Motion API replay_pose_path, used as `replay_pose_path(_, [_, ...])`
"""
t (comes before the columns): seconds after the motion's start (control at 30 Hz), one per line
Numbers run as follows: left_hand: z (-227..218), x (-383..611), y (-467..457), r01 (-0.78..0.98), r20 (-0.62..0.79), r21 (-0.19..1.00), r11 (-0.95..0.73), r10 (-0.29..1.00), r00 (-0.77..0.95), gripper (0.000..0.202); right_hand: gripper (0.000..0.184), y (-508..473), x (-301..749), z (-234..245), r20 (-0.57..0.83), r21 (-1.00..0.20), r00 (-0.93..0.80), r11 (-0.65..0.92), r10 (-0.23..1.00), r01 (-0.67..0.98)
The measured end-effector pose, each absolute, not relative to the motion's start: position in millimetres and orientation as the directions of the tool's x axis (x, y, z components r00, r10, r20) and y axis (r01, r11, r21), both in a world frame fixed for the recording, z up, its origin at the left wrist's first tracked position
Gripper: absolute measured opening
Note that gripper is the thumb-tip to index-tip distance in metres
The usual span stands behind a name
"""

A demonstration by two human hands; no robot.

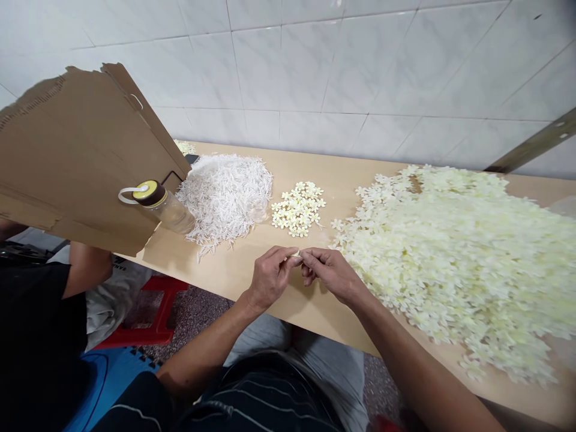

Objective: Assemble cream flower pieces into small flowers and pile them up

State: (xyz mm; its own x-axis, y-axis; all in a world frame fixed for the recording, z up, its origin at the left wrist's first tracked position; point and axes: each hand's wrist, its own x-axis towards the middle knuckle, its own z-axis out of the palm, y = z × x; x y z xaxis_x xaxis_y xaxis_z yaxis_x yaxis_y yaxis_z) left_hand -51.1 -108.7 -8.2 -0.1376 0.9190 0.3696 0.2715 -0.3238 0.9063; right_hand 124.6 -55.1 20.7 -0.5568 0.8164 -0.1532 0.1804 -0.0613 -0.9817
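Observation:
My left hand (272,273) and my right hand (330,271) meet fingertip to fingertip above the front part of the table. Between the left thumb and forefinger a small pale piece (296,254) shows, mostly covered by the fingers. The right thumb and forefinger pinch right against it; what they grip is hidden. Just beyond the hands lies a small heap of pale yellow-white artificial flowers (298,210). A large pile of similar loose flower heads (454,252) spreads beside my right forearm. To the left is a heap of thin white stem-like pieces (229,195).
A clear bottle (175,211) with a brown and yellow lid leans at the left by an upright cardboard sheet (85,150). Past the cardboard, another person's arm (90,269) shows near a red stool (159,315). A tiled wall (306,72) backs the table (333,312).

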Motion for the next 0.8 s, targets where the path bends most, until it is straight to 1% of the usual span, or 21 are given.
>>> replay_pose_path(0.1, [-10.4,-57.2,-104.1,0.255,0.356,0.913,-0.319,0.928,-0.114,0.016,0.044,-54.2,126.0,24.2,-0.143,-0.951,-0.522,0.03,0.841,0.309])
replay_pose_path(0.2, [-9.7,-61.8,-100.1,0.251,0.333,0.924,-0.288,0.929,-0.161,0.008,0.041,-54.3,126.5,28.4,-0.094,-0.933,-0.477,0.09,0.874,0.348])
replay_pose_path(0.33, [-7.7,-63.1,-96.8,0.303,0.339,0.913,-0.274,0.922,-0.186,0.016,0.039,-54.7,126.9,30.6,-0.087,-0.947,-0.448,0.066,0.89,0.316])
replay_pose_path(0.43, [-6.6,-60.7,-93.9,0.356,0.378,0.883,-0.305,0.913,-0.155,0.022,0.04,-52.2,126.9,30.7,-0.094,-0.961,-0.443,0.035,0.892,0.274])
replay_pose_path(0.5, [-5.7,-58.4,-90.0,0.373,0.412,0.864,-0.338,0.901,-0.138,0.022,0.043,-47.0,126.3,30.2,-0.108,-0.969,-0.447,0.007,0.888,0.248])
replay_pose_path(0.6, [-3.0,-55.4,-80.1,0.327,0.428,0.871,-0.367,0.894,-0.137,0.019,0.048,-33.1,124.2,28.2,-0.114,-0.983,-0.431,-0.039,0.895,0.181])
replay_pose_path(0.7, [0.0,-53.3,-66.5,0.279,0.419,0.882,-0.38,0.903,-0.095,0.025,0.047,-17.0,122.0,25.3,-0.088,-0.994,-0.41,-0.054,0.908,0.093])
replay_pose_path(0.8, [1.2,-50.2,-51.9,0.241,0.384,0.899,-0.367,0.923,-0.029,0.033,0.046,-6.8,122.5,23.0,-0.082,-0.996,-0.382,-0.069,0.921,0.048])
